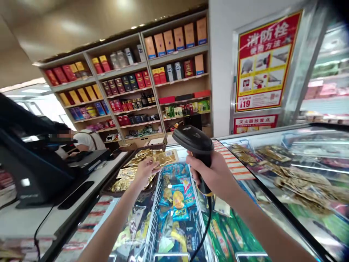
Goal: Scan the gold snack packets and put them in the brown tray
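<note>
Gold foil packet in left hand

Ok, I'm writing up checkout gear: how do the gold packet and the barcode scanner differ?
The gold packet is flat and shiny, the barcode scanner bulky and matte black. The left hand holds the packet at its fingers; the right hand wraps the scanner's handle. The scanner trails a black cable; the packet has none. Both are held up.

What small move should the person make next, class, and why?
Probably turn the barcode scanner in the right hand toward the gold sachet in the left hand: the sachet is held up close to the scanner but not touching it, above a tray of similar sachets.
</note>
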`<state>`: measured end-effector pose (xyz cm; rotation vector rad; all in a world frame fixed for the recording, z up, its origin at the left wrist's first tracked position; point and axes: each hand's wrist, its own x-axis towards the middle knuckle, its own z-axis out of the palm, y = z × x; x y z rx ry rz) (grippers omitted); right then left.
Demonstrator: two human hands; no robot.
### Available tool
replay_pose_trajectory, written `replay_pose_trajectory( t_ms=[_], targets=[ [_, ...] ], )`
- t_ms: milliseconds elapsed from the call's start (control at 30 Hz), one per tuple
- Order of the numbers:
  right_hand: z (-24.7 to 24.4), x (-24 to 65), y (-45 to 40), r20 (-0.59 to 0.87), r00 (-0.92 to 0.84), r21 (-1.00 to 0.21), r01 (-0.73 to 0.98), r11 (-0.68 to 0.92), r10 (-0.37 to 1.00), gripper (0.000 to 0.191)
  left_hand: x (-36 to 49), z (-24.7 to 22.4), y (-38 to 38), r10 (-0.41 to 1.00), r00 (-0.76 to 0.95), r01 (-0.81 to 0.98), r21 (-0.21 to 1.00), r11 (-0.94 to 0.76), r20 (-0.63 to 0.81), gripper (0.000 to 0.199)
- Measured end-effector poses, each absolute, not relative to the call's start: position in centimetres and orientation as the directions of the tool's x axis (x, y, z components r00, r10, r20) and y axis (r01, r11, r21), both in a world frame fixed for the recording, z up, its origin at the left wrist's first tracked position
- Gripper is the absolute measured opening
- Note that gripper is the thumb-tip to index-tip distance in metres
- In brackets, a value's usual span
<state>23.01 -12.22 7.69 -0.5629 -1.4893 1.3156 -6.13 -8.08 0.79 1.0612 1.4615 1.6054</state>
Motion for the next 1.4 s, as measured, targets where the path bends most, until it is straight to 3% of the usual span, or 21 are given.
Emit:
replay_pose_trajectory(
  t_ms=[133,400,967,1167,1233,1300,1400],
  targets=[
    [7.5,21.5,-13.6,0.317,-0.449,-0.945,-0.221,0.24,0.835,0.026,-10.3,1.5,-12.3,0.886,-0.454,-0.013,0.993,-0.116,0.097,0.04],
    [7.1,20.4,-16.5,0.224,-0.448,-0.954,0.081,0.289,0.866,0.024,-10.8,1.9,-13.9,0.829,-0.534,0.009,0.981,-0.192,0.168,0.044],
    [7.7,19.8,-19.0,0.179,-0.488,-0.975,0.026,0.22,0.854,0.023,-8.9,3.1,-13.8,0.849,-0.454,0.095,0.962,-0.256,0.27,0.065],
    [7.5,20.1,-18.4,0.21,-0.468,-0.971,0.0,0.238,0.859,0.024,-11.2,2.4,-12.6,0.821,-0.499,0.111,0.961,-0.255,0.276,0.052],
    [7.2,20.1,-18.1,0.2,-0.474,-0.973,0.002,0.229,0.858,0.023,-13.0,2.0,-11.3,0.78,-0.567,0.161,0.964,-0.21,0.265,0.037],
    [7.0,20.0,-17.8,0.194,-0.475,-0.975,0.003,0.222,0.858,0.023,-15.0,1.4,-10.1,0.718,-0.654,0.282,0.958,-0.059,0.237,0.023],
    [6.7,19.9,-17.3,0.184,-0.459,-0.976,0.017,0.216,0.869,0.023,-17.7,-0.4,-9.4,0.621,-0.755,0.408,0.892,0.196,0.21,0.019]
  ],
)
